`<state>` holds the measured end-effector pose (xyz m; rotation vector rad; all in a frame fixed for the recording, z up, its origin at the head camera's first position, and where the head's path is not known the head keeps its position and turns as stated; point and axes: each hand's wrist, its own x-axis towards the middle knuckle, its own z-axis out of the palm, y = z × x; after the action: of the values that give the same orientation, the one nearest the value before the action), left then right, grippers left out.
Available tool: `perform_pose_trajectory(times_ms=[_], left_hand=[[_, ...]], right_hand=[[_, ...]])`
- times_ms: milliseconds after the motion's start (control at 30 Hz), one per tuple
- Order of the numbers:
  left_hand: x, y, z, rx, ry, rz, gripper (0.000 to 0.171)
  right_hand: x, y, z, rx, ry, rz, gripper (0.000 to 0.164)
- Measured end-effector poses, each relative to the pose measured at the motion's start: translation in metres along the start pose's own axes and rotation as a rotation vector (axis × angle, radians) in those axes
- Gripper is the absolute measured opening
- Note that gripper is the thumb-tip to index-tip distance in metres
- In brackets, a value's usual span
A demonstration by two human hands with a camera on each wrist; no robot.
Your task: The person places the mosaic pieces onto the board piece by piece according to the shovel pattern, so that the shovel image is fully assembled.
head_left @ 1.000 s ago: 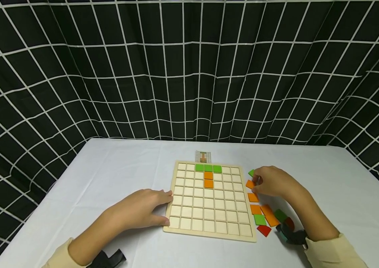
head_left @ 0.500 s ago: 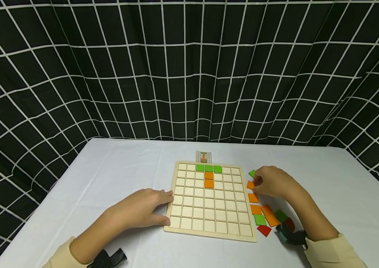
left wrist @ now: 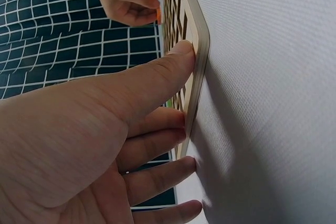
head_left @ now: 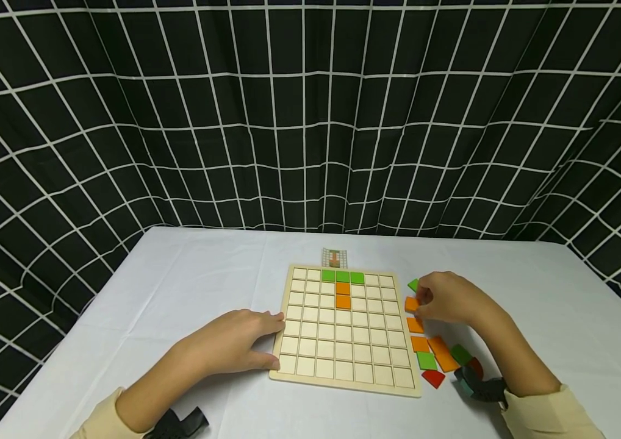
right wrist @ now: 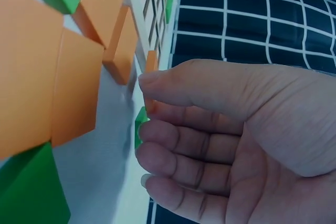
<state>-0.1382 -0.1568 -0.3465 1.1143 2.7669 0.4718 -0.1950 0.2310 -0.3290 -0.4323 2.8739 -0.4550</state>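
Note:
A wooden grid board (head_left: 343,333) lies on the white table, with green square tiles (head_left: 343,277) in a row of three along its far side. Below the middle one, two orange square tiles (head_left: 343,302) run in a column. My left hand (head_left: 233,341) rests at the board's left edge, thumb (left wrist: 182,49) on the rim and fingers fairly straight against the side. Off the board's right edge, my right hand (head_left: 449,297) pinches an orange square tile (right wrist: 151,60) between thumb and index finger; the other fingers are bent loosely below.
Right of the board lie loose orange tiles (head_left: 419,344), a longer orange piece (head_left: 443,355), green pieces (head_left: 426,361) and red rounded pieces (head_left: 434,378). A small patterned card (head_left: 335,258) sits behind the board. Black grid cloth (head_left: 310,122) hangs beyond the table.
Both hands stay almost where they were. The right fingers remain on the orange tile beside the board, and the tiles on the board are the same.

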Motion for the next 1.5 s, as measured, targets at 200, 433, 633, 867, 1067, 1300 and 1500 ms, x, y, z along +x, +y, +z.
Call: perform_pose_trajectory(times_ms=[200, 433, 633, 867, 1067, 1300, 1500], left_hand=[[0.001, 0.0, 0.002, -0.001, -0.006, -0.004, 0.047], [0.0, 0.0, 0.002, 0.003, -0.006, -0.007, 0.051], [0.001, 0.001, 0.002, 0.008, -0.007, -0.01, 0.051], [0.001, 0.001, 0.002, 0.005, -0.006, -0.015, 0.052], [0.001, 0.001, 0.002, 0.007, -0.003, -0.006, 0.049], [0.001, 0.0, 0.002, 0.007, 0.002, -0.007, 0.047], [0.001, -0.001, 0.003, 0.012, 0.003, -0.011, 0.042]], right_hand=[[-0.001, -0.003, 0.001, 0.004, 0.002, -0.045, 0.019], [-0.002, -0.008, 0.005, 0.019, -0.006, -0.07, 0.014], [-0.003, -0.014, 0.009, 0.016, -0.014, -0.059, 0.014], [-0.003, -0.019, 0.013, 0.029, -0.013, -0.089, 0.016], [-0.002, -0.025, 0.015, 0.026, -0.005, -0.105, 0.017], [-0.002, -0.03, 0.018, 0.031, -0.009, -0.12, 0.017], [-0.002, -0.035, 0.02, 0.036, -0.001, -0.156, 0.017]])
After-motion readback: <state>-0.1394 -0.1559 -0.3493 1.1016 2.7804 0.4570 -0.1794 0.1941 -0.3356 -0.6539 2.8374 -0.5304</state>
